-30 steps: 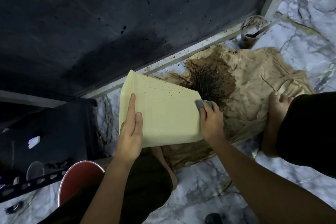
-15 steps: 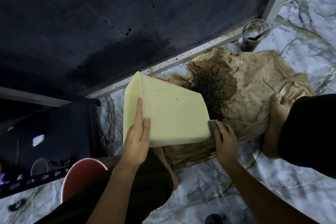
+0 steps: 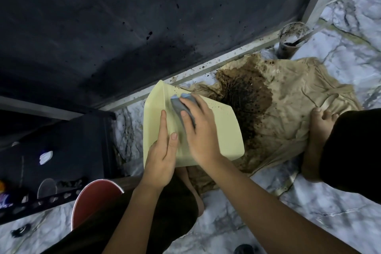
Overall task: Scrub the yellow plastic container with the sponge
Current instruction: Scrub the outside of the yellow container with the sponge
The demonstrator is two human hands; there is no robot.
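The pale yellow plastic container (image 3: 222,130) is held tilted above the floor, its flat outer side facing me, with dark specks along its far edge. My left hand (image 3: 161,156) grips its near left edge, index finger stretched up the surface. My right hand (image 3: 199,130) presses a grey-blue sponge (image 3: 181,107) flat against the upper left part of that side. Most of the sponge is hidden under my fingers.
A beige cloth (image 3: 288,113) with a large dark brown stain lies on the marble floor (image 3: 309,208) under the container. My bare foot (image 3: 317,140) rests on the cloth. A dirty cup (image 3: 290,41) stands by the white frame. A red bucket (image 3: 92,200) and a black crate (image 3: 51,150) sit at left.
My right hand with the sponge has moved from the container's lower right corner up and left across its face to the upper left part. The left hand keeps its grip.
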